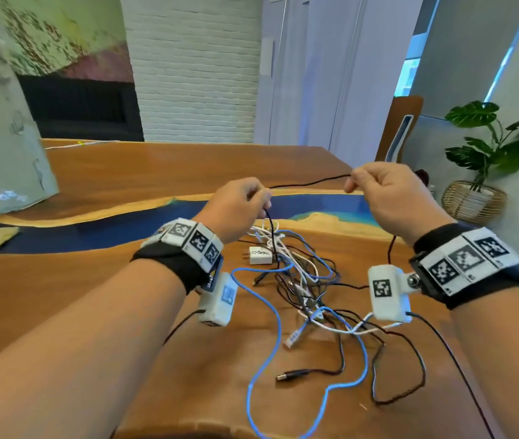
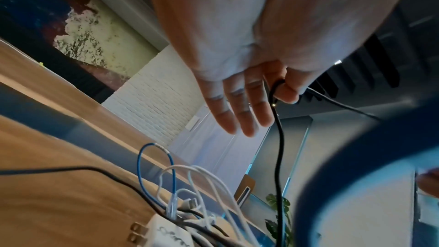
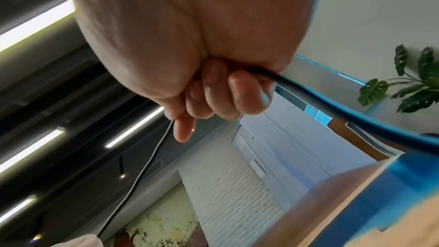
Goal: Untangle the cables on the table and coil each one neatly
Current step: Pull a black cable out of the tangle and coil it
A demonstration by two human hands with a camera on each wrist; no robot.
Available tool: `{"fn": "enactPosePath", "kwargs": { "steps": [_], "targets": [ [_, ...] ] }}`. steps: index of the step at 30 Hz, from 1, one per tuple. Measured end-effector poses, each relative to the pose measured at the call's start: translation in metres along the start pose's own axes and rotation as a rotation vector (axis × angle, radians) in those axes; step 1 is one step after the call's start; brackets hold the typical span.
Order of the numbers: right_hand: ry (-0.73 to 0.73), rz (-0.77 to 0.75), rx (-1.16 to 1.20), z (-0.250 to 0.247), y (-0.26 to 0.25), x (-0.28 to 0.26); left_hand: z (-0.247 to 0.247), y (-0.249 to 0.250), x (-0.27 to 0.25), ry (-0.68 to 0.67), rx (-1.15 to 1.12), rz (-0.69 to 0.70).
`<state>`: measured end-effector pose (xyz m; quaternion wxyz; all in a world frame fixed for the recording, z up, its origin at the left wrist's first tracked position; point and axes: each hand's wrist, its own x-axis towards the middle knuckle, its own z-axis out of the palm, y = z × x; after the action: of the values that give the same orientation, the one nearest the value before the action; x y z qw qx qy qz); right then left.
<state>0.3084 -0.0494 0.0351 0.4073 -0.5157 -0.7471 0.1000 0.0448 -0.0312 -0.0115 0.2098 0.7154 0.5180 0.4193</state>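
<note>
A tangle of cables (image 1: 299, 280) in black, white and blue lies on the wooden table (image 1: 125, 172) below my raised hands. A black cable (image 1: 309, 183) is stretched between both hands above the table. My left hand (image 1: 259, 198) pinches it between thumb and forefinger, the other fingers (image 2: 240, 112) straight, and the black cable (image 2: 277, 147) drops from there into the pile. My right hand (image 1: 351, 182) grips it with curled fingers (image 3: 223, 93); the black cable (image 3: 308, 89) runs out past them. A blue cable (image 1: 271, 327) loops toward the near edge. A white charger (image 1: 260, 255) sits in the pile.
A black USB plug (image 1: 286, 375) lies near the front of the table. A crinkled grey bag (image 1: 5, 137) stands at the left. Beyond the far right corner are a wooden chair (image 1: 400, 131) and a potted plant (image 1: 479, 172) in a wicker basket.
</note>
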Motion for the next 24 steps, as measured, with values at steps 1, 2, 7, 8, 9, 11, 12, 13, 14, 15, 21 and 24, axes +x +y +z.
{"fn": "enactPosePath", "kwargs": {
  "steps": [1,2,7,8,9,11,12,13,14,15,21,24],
  "targets": [
    [-0.049,0.017,-0.051,0.0,0.001,0.0,-0.001,0.002,0.0,0.014,-0.002,0.008],
    [-0.103,0.032,-0.114,0.001,0.002,-0.001,-0.002,0.005,-0.001,0.04,-0.02,0.03],
    [-0.112,0.055,-0.207,-0.007,0.007,-0.002,-0.012,0.024,-0.01,0.115,-0.215,0.102],
    [-0.056,0.05,-0.165,-0.011,0.008,0.0,-0.013,0.027,-0.011,0.101,-0.249,0.102],
    [-0.015,0.046,-0.135,-0.016,0.008,0.002,-0.014,0.028,-0.012,0.073,-0.241,0.106],
    [-0.029,0.053,-0.176,-0.022,0.008,0.006,-0.014,0.026,-0.013,-0.021,-0.073,0.129],
    [-0.077,0.073,-0.237,-0.022,0.008,0.008,-0.013,0.024,-0.014,-0.065,0.028,0.146],
    [-0.136,0.094,-0.31,-0.02,0.006,0.007,-0.011,0.023,-0.016,-0.092,0.101,0.156],
    [-0.187,0.101,-0.376,-0.016,0.001,0.005,-0.008,0.023,-0.017,-0.107,0.13,0.156],
    [-0.232,0.076,-0.416,-0.009,-0.005,0.002,-0.005,0.024,-0.018,-0.11,0.134,0.158],
    [-0.467,-0.095,-0.184,0.038,-0.048,-0.011,0.012,0.042,-0.017,-0.105,0.133,0.253],
    [-0.36,-0.055,-0.066,0.034,-0.047,-0.01,0.004,0.021,-0.025,-0.199,-0.045,0.115]
  ]
}}
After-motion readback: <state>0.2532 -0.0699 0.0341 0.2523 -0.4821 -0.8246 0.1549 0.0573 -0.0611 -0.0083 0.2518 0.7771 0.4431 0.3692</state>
